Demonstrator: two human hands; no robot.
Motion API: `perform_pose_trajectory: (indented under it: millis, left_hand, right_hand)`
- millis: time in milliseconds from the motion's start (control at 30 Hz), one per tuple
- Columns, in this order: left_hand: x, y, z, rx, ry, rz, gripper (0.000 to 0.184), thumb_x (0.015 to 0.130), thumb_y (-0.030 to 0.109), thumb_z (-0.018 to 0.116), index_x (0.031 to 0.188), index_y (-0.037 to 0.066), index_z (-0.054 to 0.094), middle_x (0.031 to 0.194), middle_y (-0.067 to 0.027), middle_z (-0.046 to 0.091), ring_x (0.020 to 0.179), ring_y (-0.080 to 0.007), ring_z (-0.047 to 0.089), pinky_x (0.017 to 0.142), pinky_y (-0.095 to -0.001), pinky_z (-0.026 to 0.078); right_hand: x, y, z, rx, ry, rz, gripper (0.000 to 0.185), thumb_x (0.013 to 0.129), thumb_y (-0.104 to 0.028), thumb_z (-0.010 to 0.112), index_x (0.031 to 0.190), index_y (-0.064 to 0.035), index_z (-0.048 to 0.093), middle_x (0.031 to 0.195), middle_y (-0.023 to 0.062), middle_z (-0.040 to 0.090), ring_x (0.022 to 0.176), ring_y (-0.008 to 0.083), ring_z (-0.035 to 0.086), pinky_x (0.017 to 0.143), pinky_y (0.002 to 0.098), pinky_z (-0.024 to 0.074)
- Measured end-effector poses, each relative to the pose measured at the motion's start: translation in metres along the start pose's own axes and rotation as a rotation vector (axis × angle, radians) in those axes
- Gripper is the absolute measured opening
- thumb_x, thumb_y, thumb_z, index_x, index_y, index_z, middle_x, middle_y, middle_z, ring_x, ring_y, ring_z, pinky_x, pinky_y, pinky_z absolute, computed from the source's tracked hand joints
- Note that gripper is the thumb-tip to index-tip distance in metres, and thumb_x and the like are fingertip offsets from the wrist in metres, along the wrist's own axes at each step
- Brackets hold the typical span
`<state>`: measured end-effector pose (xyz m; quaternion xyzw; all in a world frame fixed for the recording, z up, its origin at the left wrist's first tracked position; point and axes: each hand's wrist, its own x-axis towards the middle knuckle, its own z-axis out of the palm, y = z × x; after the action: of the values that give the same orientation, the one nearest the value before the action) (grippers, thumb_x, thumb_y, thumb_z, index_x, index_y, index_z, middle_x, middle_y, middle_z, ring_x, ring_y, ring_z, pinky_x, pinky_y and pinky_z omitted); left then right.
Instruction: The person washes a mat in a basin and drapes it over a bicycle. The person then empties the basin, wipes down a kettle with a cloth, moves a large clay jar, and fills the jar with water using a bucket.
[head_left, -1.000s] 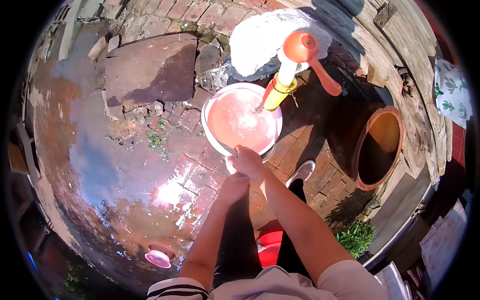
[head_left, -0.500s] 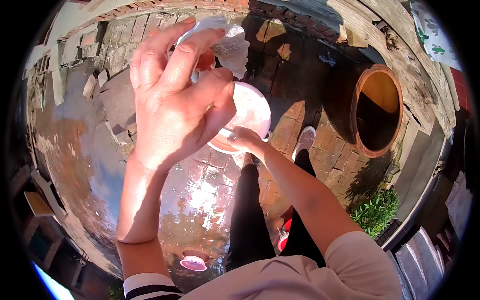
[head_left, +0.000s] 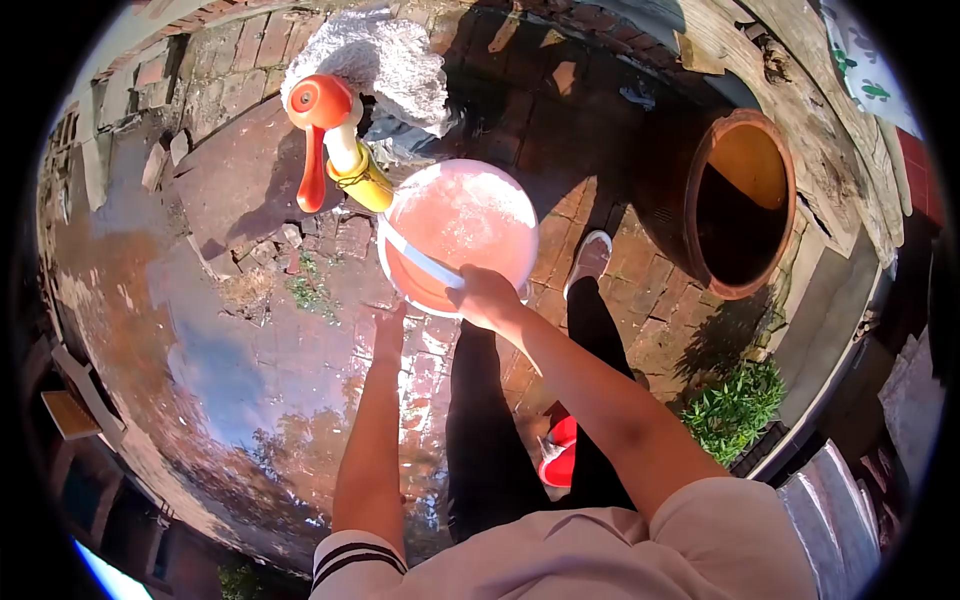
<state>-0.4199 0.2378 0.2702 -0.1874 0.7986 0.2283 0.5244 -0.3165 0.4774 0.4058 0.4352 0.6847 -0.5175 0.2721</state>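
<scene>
A pink-white bucket (head_left: 500,215) of water stands on the brick floor, its surface rippled and foamy. My right hand (head_left: 487,297) is closed round the bucket's white handle (head_left: 425,262), which tilts up across the near left part of the opening. Just outside the bucket's lower left rim is my left hand (head_left: 388,318), with fingers apart and nothing held in it. A tap with an orange lever (head_left: 312,170) and a yellow spout (head_left: 364,184) is at the bucket's upper left. White wrapping (head_left: 385,65) covers the area behind the tap.
A large brown clay jar (head_left: 700,200) lies at the right beside weathered timbers (head_left: 800,170). A green plant (head_left: 735,412) grows at the lower right. Between my legs a red container (head_left: 563,455) shows. Wet, shiny paving (head_left: 220,370) spreads at the left, with a stone slab behind.
My left hand has come down from high in front of the camera to beside the bucket. The tap is in view again, its lever pointing toward the lower left. My right hand keeps the handle.
</scene>
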Motion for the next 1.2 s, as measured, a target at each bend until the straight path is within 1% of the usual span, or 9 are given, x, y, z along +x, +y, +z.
perform_pose_trajectory:
  millis: [33,67,133,167,367,700,900,1133,1200]
  left_hand:
    - [-0.043,0.017,0.016,-0.135,-0.155,-0.028,0.097,0.076,0.049,0.062,0.142,0.006,0.007,0.144,-0.0183,0.018,0.132,-0.0272,0.022,0.105,-0.0418,0.021]
    - [-0.026,-0.013,0.041,-0.193,-0.038,0.085,0.073,0.079,0.044,0.061,0.132,0.004,0.031,0.126,-0.0171,0.043,0.112,-0.0248,0.046,0.091,-0.0375,0.038]
    - [-0.024,-0.018,0.053,-0.335,-0.37,-0.023,0.04,0.084,0.036,0.058,0.105,0.004,0.047,0.089,-0.0067,0.055,0.072,-0.0153,0.055,0.062,-0.0257,0.045]
    - [-0.05,-0.009,0.069,-0.366,-0.251,0.107,0.023,0.088,0.029,0.055,0.083,0.007,0.048,0.066,0.0019,0.045,0.048,-0.0075,0.039,0.045,-0.0205,0.033]
    - [-0.21,0.063,0.098,0.016,-0.222,0.242,0.028,0.089,0.026,0.053,0.097,-0.001,0.054,0.081,-0.0033,0.054,0.072,-0.0103,0.05,0.061,-0.0263,0.043]
    - [-0.446,0.161,0.196,-0.058,-0.641,0.365,0.029,0.094,0.019,0.047,0.109,-0.005,0.049,0.1,-0.0117,0.06,0.089,-0.0176,0.061,0.082,-0.0308,0.05]
    - [-0.499,0.183,0.292,-0.024,-0.682,0.46,0.023,0.088,0.007,0.049,0.108,-0.005,0.047,0.099,-0.0118,0.059,0.092,-0.0191,0.06,0.087,-0.0308,0.048]
    - [-0.524,0.223,0.384,0.161,-0.718,0.688,0.022,0.083,0.005,0.044,0.103,-0.004,0.048,0.098,-0.0118,0.058,0.092,-0.0212,0.06,0.088,-0.0338,0.047]
    - [-0.539,0.236,0.407,0.024,-0.703,0.44,0.02,0.086,0.005,0.044,0.103,-0.004,0.048,0.099,-0.0115,0.058,0.093,-0.0213,0.06,0.089,-0.0336,0.046]
  right_hand:
    - [-0.011,0.004,-0.007,-0.024,-0.006,-0.01,0.031,0.081,-0.028,0.053,0.093,0.0006,0.055,0.083,0.0199,0.062,0.081,0.0339,0.061,0.073,0.0423,0.0466]
    - [-0.024,0.008,-0.015,-0.045,-0.013,-0.017,0.031,0.081,-0.028,0.054,0.09,0.0008,0.054,0.08,0.0199,0.062,0.079,0.0339,0.061,0.072,0.0422,0.0468]
    - [-0.052,0.015,-0.035,-0.031,0.024,-0.025,0.034,0.082,-0.031,0.056,0.091,0.0014,0.056,0.077,0.0199,0.061,0.076,0.0357,0.06,0.07,0.0406,0.0464]
    - [-0.066,0.018,-0.045,-0.013,0.031,-0.032,0.034,0.082,-0.031,0.056,0.092,0.0016,0.056,0.078,0.0198,0.061,0.076,0.0354,0.061,0.07,0.0406,0.0464]
    - [-0.174,0.053,-0.132,0.136,0.051,0.043,0.037,0.081,-0.031,0.056,0.091,0.0041,0.056,0.078,0.0226,0.061,0.076,0.037,0.061,0.07,0.0424,0.0466]
    - [-0.364,0.107,-0.305,0.418,0.245,0.043,0.045,0.086,-0.038,0.052,0.105,0.002,0.058,0.088,0.0219,0.063,0.084,0.0369,0.061,0.074,0.039,0.0461]
    - [-0.376,0.188,-0.365,0.451,0.452,-0.112,0.044,0.089,-0.04,0.05,0.103,0.0009,0.06,0.072,0.0164,0.061,0.066,0.0268,0.059,0.064,0.0351,0.0459]
    - [-0.359,0.257,-0.418,0.531,0.477,-0.12,0.049,0.085,-0.045,0.053,0.1,0.0013,0.061,0.08,0.0199,0.063,0.074,0.0335,0.062,0.068,0.0378,0.0468]
    - [-0.356,0.274,-0.43,0.537,0.445,-0.11,0.049,0.085,-0.045,0.053,0.1,0.0011,0.062,0.082,0.0203,0.063,0.076,0.0341,0.062,0.07,0.0375,0.0469]
